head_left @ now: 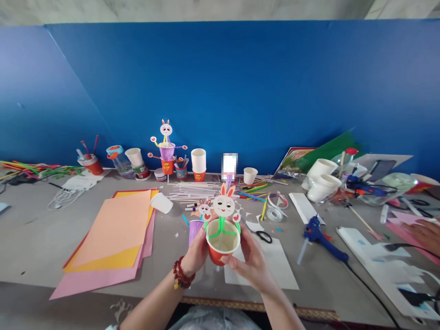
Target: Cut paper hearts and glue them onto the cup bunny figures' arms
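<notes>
Between my two hands is a red paper cup point(220, 257) with a white rim, tilted so that its hollow inside faces me. A paper rabbit head point(223, 206) stands above it on green pipe cleaners point(222, 225), whose side arms carry small round paws with red hearts. My left hand point(195, 253) wraps the cup's left side, a beaded bracelet on its wrist. Around the right side curls my right hand point(252, 260), its thumb low on the front. Just behind my left hand is a purple cup point(195, 231) near a second, smaller rabbit head point(205, 209).
Coloured paper sheets point(113, 229) lie at left beside a tipped white cup point(162, 203). A finished-looking rabbit figure point(167, 151) stands at the back. At right are a blue glue gun point(325, 239), a power strip point(385, 275) and another person's hand point(424, 233). Black-handled scissors point(264, 237) lie on white paper.
</notes>
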Available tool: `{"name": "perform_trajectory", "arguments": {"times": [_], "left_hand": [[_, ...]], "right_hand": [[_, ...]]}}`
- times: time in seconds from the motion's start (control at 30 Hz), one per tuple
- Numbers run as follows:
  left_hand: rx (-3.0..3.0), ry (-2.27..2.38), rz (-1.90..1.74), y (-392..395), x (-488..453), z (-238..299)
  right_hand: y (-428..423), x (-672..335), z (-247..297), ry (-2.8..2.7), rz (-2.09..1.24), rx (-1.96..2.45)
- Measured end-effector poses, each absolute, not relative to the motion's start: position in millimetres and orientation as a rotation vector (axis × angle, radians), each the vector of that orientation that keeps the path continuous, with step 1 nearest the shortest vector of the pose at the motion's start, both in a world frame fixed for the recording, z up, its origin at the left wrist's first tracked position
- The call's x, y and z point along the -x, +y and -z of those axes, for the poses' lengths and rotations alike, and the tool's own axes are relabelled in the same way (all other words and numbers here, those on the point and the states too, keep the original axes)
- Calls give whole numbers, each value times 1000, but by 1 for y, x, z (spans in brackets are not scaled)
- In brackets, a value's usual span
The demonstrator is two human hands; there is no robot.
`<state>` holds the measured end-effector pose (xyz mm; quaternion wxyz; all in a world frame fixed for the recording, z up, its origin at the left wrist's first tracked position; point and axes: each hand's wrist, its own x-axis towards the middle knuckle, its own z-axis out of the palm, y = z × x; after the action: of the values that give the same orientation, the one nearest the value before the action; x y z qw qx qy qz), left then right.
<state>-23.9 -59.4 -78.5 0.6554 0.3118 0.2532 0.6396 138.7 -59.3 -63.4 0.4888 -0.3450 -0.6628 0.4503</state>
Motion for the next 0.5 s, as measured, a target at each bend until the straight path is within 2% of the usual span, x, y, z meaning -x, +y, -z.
{"name": "perform_trajectory", "arguments": {"times": [0.23,0.5], "left_hand": [[-822,525,-1310,-59,38,75],[-936,643,-1673,-59,38,59]], "right_hand": [[-57,-146,62,-1602,-1022,854],[-54,-146,58,-1623,-1015,852]]}}
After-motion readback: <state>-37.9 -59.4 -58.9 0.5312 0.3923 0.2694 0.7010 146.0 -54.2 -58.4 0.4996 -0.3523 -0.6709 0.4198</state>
